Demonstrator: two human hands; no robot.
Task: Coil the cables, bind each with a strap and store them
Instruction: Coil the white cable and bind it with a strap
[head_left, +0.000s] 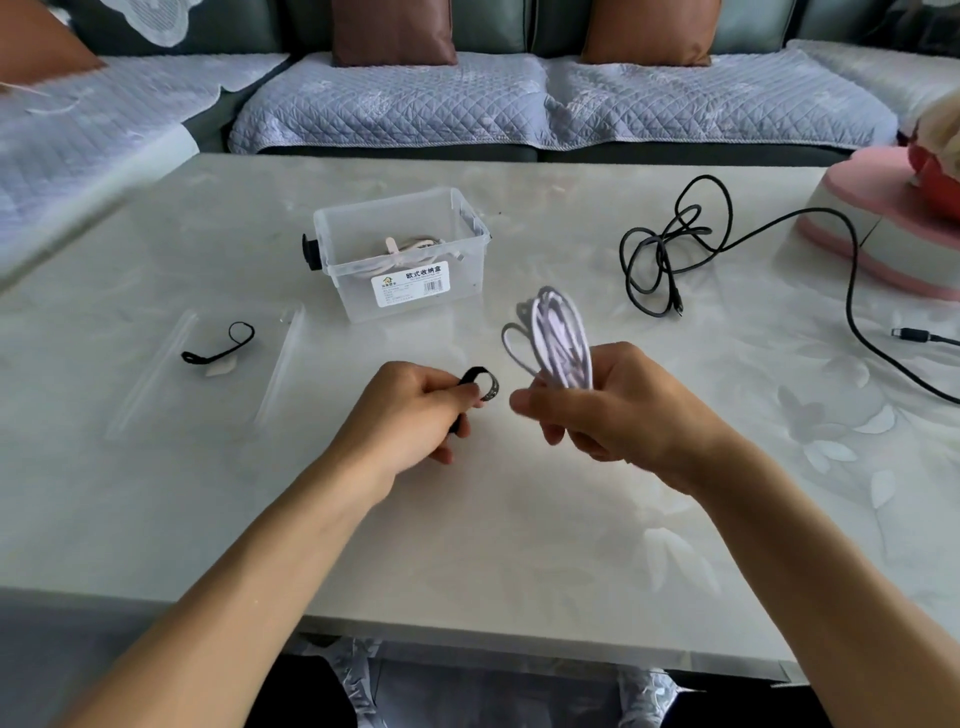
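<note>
Nearest the camera, both forearms reach in over the bench (467, 545). The left hand (410, 410) is closed on a black strap (480, 382), pinched between thumb and fingers, with a curled end standing free toward the other hand. The right hand (613, 410) is clamped round the base of a coiled white cable (558, 338); the loops rise above the fist and one smaller loop has strayed out to the left. Strap and coil are near but not touching.

Step in hand, as judged: binding the white coil. To do it well, the stray loop should be gathered back into the bundle first, the right-hand grip kept firm so the turns do not spring, and the strap passed round the coil just above the fist, drawn snug and pressed closed on itself.

Further out on the left, a second strap (221, 345) lies on a clear bag (156, 374), untouched. Centre, a clear box (358, 228) stands open and already holds a pale bundled cable (410, 247); whether it is strapped is not clear. To the right, a black cable (670, 244) lies loose and tangled, one length trailing toward the right edge, plug end near it. That cable is not yet coiled. Beyond the bench stands a sofa (415, 104).
</note>
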